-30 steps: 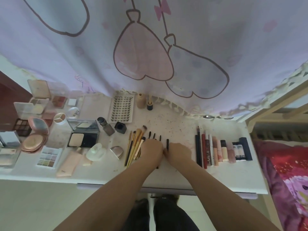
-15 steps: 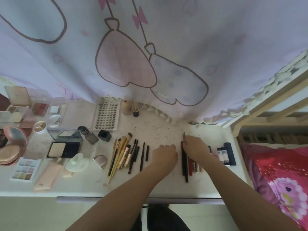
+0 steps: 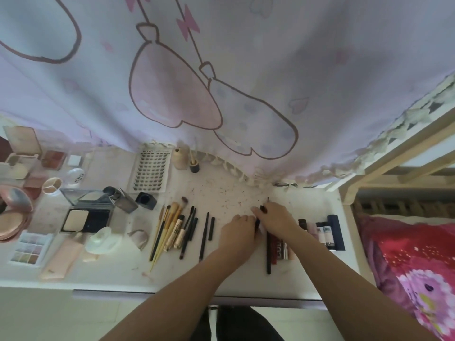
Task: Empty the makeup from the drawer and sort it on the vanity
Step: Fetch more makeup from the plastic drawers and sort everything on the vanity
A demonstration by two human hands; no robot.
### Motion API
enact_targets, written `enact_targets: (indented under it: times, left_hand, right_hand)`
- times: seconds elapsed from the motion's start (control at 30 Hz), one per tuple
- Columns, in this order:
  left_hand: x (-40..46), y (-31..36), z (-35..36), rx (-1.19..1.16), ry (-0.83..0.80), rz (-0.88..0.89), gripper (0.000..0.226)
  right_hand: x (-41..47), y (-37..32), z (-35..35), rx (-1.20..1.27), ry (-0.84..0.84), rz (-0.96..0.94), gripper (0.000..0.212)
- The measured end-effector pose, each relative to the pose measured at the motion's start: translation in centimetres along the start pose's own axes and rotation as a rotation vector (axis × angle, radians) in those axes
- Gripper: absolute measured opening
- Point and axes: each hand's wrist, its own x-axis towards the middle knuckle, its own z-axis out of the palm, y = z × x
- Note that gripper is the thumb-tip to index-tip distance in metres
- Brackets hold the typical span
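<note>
Single head view, looking steeply down at vanity point(image 3: 246, 193), close

Soft, dim daylight filters through the curtain point(image 3: 246, 70) — its upper part is the brightest area, with no glare. Shadows on the vanity point(image 3: 234, 193) are faint and diffuse. The picture is slightly soft overall. Wide-angle distortion bends the edges — the bed frame point(image 3: 398, 153) at right slants, and the forearms stretch toward the bottom.
</note>
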Motion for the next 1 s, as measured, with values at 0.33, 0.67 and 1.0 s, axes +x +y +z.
enact_targets:
  times: [0.33,0.67,1.0]
  left_hand:
    - [-4.8,-4.1,-2.7,-0.207,-0.316,0.037,0.034]
    - [-4.4,-6.1,-3.2,-0.094,-0.168,-0.146,0.038]
    - [-1.7,-6.6,-2.4,0.461,-0.245,-0.071,0.022]
  right_hand:
    - [-1.5,-0.8,-3.2,0.514,0.086,0.141,0.035]
    - [-4.7,-2.2,1.5,0.666,-0.099,0.204,0.019]
    - [-3.9,-4.8,6.9,-0.219,0.109,-0.02,0.032]
